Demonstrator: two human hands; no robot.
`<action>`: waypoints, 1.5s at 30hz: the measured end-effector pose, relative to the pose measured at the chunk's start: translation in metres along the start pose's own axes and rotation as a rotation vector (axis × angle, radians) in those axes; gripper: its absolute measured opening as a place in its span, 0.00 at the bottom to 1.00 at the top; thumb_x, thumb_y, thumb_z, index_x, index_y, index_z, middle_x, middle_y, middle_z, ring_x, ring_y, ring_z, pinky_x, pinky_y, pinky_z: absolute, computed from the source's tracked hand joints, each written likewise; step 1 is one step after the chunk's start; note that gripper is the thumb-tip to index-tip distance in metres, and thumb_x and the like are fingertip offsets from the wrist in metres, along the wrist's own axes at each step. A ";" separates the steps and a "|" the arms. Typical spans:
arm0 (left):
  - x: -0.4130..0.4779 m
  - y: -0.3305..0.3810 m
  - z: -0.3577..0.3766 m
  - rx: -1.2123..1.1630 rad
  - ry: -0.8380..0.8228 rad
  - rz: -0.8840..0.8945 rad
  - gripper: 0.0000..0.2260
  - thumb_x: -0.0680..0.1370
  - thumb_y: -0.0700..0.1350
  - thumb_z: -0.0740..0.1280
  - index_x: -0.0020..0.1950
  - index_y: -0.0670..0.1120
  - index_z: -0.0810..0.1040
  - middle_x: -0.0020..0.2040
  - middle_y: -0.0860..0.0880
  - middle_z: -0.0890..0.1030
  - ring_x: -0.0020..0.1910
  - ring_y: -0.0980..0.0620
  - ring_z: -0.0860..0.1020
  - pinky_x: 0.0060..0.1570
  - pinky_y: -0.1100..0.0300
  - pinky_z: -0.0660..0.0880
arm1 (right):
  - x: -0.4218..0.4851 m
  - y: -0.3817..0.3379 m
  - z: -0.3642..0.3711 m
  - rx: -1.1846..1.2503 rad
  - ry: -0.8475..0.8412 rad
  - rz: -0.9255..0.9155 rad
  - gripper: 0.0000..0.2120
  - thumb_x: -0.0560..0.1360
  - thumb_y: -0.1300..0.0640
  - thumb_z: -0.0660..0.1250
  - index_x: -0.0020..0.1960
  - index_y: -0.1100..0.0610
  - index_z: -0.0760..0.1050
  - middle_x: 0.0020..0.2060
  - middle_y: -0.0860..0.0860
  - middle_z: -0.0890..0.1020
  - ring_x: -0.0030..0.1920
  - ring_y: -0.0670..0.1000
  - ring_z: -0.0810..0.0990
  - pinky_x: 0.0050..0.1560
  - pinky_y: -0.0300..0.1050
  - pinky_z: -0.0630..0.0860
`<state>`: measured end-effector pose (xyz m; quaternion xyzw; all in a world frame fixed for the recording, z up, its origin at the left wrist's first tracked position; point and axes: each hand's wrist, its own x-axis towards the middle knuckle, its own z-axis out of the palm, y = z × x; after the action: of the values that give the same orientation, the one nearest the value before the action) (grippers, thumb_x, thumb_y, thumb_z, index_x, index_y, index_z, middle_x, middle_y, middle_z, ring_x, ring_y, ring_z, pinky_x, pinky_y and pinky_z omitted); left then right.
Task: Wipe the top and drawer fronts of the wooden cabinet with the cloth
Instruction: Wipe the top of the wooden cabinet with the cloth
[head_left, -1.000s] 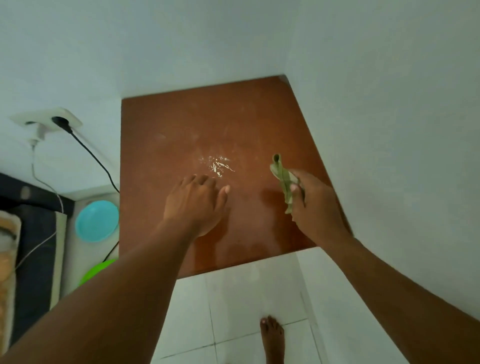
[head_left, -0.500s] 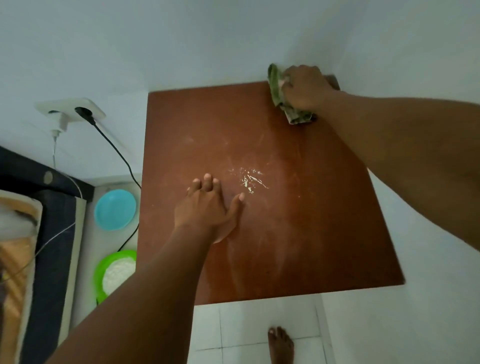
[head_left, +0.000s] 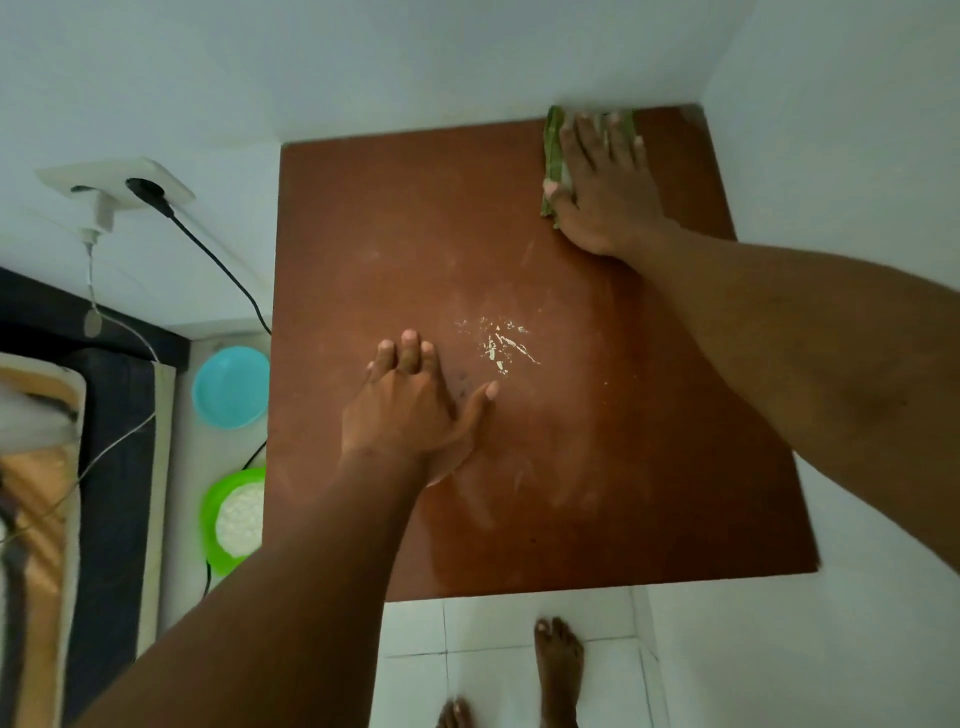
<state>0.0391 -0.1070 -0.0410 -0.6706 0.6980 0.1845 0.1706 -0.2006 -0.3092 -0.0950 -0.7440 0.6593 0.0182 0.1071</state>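
I look straight down on the reddish-brown top of the wooden cabinet (head_left: 395, 218), which fills a corner between two white walls. A green cloth (head_left: 552, 156) lies at the far right corner of the top. My right hand (head_left: 602, 192) presses flat on the cloth with fingers spread, touching the back wall. My left hand (head_left: 415, 410) rests palm down near the middle of the top, holding nothing. Just right of its fingers is a patch of white flecks (head_left: 501, 344). Faint dusty smears cover the wood. The drawer fronts are out of sight.
Left of the cabinet on the floor stand a blue bowl (head_left: 231, 387) and a green bowl (head_left: 234, 519) with white contents. A wall socket (head_left: 117, 184) with a black cable and a white charger sits above them. My bare feet (head_left: 558, 670) stand on white tiles.
My right hand carried the cloth from the near right side up to the far right corner and now lies flat on it. The left hand has stayed put on the top.
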 end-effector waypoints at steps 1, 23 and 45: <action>-0.001 -0.001 0.000 -0.001 0.003 0.001 0.45 0.77 0.74 0.44 0.83 0.43 0.52 0.84 0.46 0.50 0.83 0.44 0.49 0.78 0.47 0.56 | -0.010 0.000 0.002 0.008 -0.002 0.009 0.34 0.83 0.39 0.45 0.83 0.54 0.40 0.83 0.54 0.44 0.82 0.60 0.39 0.81 0.61 0.40; 0.005 -0.027 0.013 0.025 0.086 0.178 0.51 0.73 0.78 0.41 0.83 0.42 0.55 0.83 0.43 0.54 0.81 0.39 0.55 0.78 0.44 0.58 | -0.417 -0.081 0.073 0.373 0.377 0.029 0.17 0.77 0.65 0.61 0.64 0.62 0.77 0.50 0.57 0.84 0.47 0.56 0.81 0.48 0.45 0.82; 0.085 -0.020 -0.033 -0.068 -0.011 0.174 0.45 0.76 0.76 0.44 0.84 0.48 0.45 0.84 0.50 0.43 0.83 0.46 0.40 0.80 0.47 0.50 | 0.014 0.044 -0.066 0.286 0.083 0.152 0.24 0.83 0.40 0.55 0.71 0.52 0.75 0.63 0.58 0.79 0.64 0.61 0.76 0.66 0.55 0.72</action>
<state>0.0561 -0.1981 -0.0542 -0.6118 0.7460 0.2258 0.1350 -0.2501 -0.3393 -0.0390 -0.6695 0.7133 -0.0986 0.1826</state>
